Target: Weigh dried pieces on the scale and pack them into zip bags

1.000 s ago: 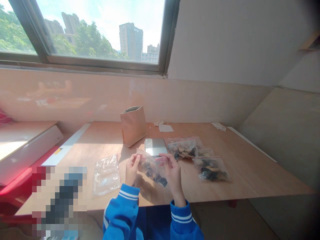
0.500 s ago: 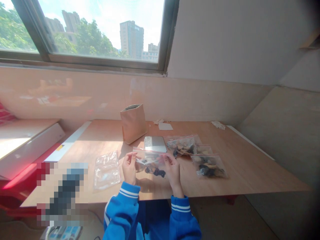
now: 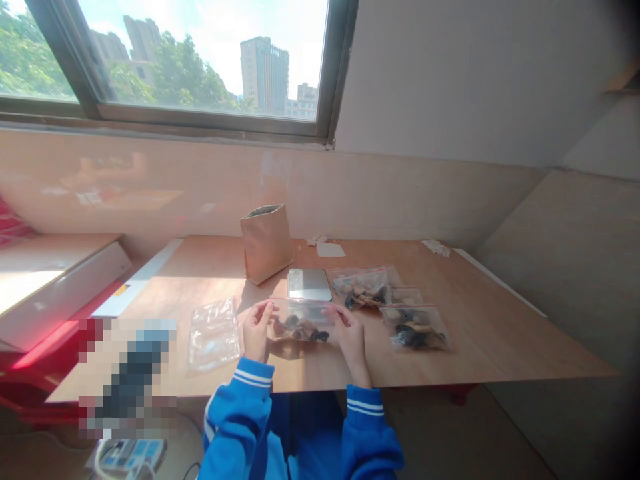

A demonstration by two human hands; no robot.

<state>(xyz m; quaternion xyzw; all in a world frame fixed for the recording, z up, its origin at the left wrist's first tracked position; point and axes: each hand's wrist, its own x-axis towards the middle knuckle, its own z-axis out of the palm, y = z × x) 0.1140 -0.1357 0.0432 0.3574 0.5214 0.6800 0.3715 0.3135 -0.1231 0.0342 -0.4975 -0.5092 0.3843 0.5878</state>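
Clear bag (image 3: 301, 328) of dark and tan pieces is between the two hands, above the near part of the worktop (image 3: 500, 327), top edge stretched roughly level. Left hand (image 3: 257, 327) pinches its upper left corner, thumb against fingers; right hand (image 3: 349, 331) has the upper right corner in a similar pinch. Contents sit low in the bag; can't tell what they are. Shadow falls on the worktop below; can't tell if the bag's bottom edge touches down. Silver-topped flat device (image 3: 309, 285) lies just beyond the bag. Brown paper bag (image 3: 267, 245) stands upright behind that, to the left, mouth open. Flat clear plastic (image 3: 215, 337) lies left of the left hand, near it. Right of the right hand: a filled bag (image 3: 416, 331) with similar dark and tan pieces, another filled bag (image 3: 365, 291) farther back. White paper piece (image 3: 331, 250) near the far edge, crumpled white scrap (image 3: 436, 248) farther right. Window (image 3: 210, 67) above, beyond the worktop.
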